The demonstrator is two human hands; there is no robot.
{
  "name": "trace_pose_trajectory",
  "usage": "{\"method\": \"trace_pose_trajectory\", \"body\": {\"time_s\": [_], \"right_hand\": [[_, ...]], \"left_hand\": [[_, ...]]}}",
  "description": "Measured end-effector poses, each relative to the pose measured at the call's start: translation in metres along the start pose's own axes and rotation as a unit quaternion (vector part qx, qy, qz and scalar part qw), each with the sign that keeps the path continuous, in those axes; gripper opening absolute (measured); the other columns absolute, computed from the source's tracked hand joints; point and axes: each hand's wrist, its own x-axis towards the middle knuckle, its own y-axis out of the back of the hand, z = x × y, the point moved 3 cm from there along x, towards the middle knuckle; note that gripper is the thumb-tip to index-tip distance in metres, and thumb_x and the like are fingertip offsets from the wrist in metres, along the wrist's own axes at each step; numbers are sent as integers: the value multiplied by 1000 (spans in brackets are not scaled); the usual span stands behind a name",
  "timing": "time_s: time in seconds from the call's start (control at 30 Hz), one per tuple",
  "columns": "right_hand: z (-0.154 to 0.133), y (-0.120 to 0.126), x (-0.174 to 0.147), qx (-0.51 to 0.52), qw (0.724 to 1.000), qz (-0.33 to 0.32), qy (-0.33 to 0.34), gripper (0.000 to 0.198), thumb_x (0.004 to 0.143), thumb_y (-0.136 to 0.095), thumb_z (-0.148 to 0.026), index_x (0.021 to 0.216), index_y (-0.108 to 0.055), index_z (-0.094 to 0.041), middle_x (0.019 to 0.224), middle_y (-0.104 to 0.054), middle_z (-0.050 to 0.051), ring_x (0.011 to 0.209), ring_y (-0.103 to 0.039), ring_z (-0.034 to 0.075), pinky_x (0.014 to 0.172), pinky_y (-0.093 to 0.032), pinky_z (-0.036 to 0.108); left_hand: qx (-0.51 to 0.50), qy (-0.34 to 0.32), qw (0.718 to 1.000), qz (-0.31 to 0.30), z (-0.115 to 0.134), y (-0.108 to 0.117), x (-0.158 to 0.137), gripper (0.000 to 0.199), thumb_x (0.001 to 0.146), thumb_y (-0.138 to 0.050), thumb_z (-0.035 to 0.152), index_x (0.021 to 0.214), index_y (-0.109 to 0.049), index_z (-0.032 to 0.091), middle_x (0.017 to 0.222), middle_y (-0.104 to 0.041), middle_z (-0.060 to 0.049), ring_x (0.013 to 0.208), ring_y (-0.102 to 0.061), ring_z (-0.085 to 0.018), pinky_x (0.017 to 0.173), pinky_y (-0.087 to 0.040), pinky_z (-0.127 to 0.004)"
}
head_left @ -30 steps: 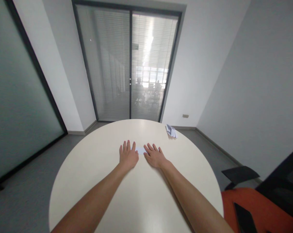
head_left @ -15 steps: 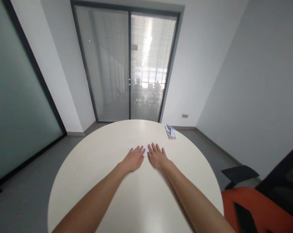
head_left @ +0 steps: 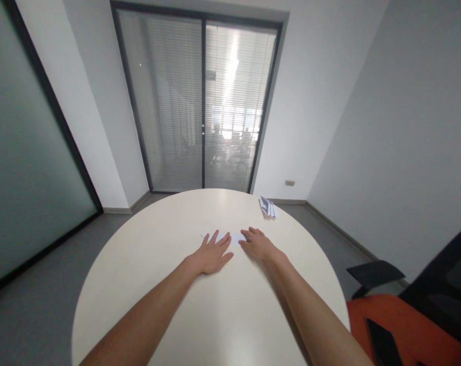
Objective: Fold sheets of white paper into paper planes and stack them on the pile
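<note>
On the round white table (head_left: 169, 305) lies a pale strip of paper (head_left: 236, 238), mostly covered by my hands. My left hand (head_left: 213, 255) rests over its left part with the fingers spread; a thin pointed end of the paper shows beyond the fingertips. At the paper's right end is my right hand (head_left: 258, 244), palm down, fingers bent a little and thumb reaching toward the strip. Whether the right fingertips press on the paper or grip its edge is hard to make out.
Folded printed papers (head_left: 267, 207) lie near the table's far right edge. To the right stands an orange chair (head_left: 391, 320) with black armrests. Beyond the table are a glass door with blinds (head_left: 177, 112) and a wall socket (head_left: 290, 183).
My right hand has slid to the right and its fingers have bent, uncovering more of the paper strip. The fingers of my left hand have spread wider.
</note>
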Motion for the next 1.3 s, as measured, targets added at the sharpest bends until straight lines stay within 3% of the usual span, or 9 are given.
{"method": "trace_pose_trajectory", "body": {"time_s": [0.13,0.23,0.37,0.5,0.67,0.83,1.07,1.2,1.3], "right_hand": [[2,11,-1,61,996,64,-16,47,86,-62,-46,123,-63,-18,132,-61,13,123,-53,29,100,-40,37],[5,13,0,97,992,74,-18,43,79,-72,-44,112,-65,-17,117,-67,12,108,-60,26,88,-45,32],[10,9,4,183,981,57,-5,39,78,-72,-31,114,-61,-19,95,-73,5,82,-65,18,72,-47,26],[13,7,11,237,968,86,11,47,75,-73,-24,121,-62,-19,103,-73,6,84,-67,18,76,-49,27],[17,18,16,279,948,152,24,21,81,-63,-28,95,-73,-17,92,-75,6,81,-68,20,75,-48,29],[24,36,14,204,948,243,-23,19,86,-56,-28,96,-70,-19,95,-74,6,86,-67,21,77,-46,29],[20,50,22,45,960,248,-118,45,97,-35,-20,142,-44,-18,99,-71,14,87,-67,26,77,-45,35],[23,58,41,-33,960,254,-110,47,97,-31,-14,138,-50,-25,119,-68,13,101,-65,27,81,-47,37],[30,62,59,-93,954,268,-98,48,98,-26,-12,137,-53,-21,131,-63,15,114,-60,28,87,-48,39]], "left_hand": [[6,5,1000,12,1,-5,3,68,102,-17,56,159,-20,19,166,-9,-8,153,-5,-34,121,-11,-57],[10,8,998,54,-2,-7,6,67,103,-16,53,157,-24,15,165,-17,-12,153,-11,-30,122,-13,-50],[20,45,993,108,-9,-7,9,61,103,-21,45,152,-32,10,161,-28,-16,150,-24,-28,121,-21,-44],[27,107,977,183,-21,-3,11,57,102,-30,37,152,-31,11,159,-34,-15,148,-29,-29,120,-25,-45],[18,175,945,275,-37,-5,14,68,97,-42,32,154,-21,1,162,-20,-23,151,-17,-33,121,-24,-44],[-5,189,950,249,-43,-14,17,71,95,-46,33,154,-21,2,161,-23,-23,151,-19,-33,121,-24,-43],[-2,198,957,210,-42,-11,17,69,96,-42,35,154,-23,3,161,-26,-22,150,-23,-33,120,-24,-44],[-4,206,959,193,-40,-7,16,68,97,-39,35,154,-23,2,161,-26,-21,150,-24,-32,120,-24,-45],[-5,207,961,184,-39,-6,16,68,97,-38,35,154,-23,2,161,-26,-21,150,-24,-31,121,-23,-44]]}}
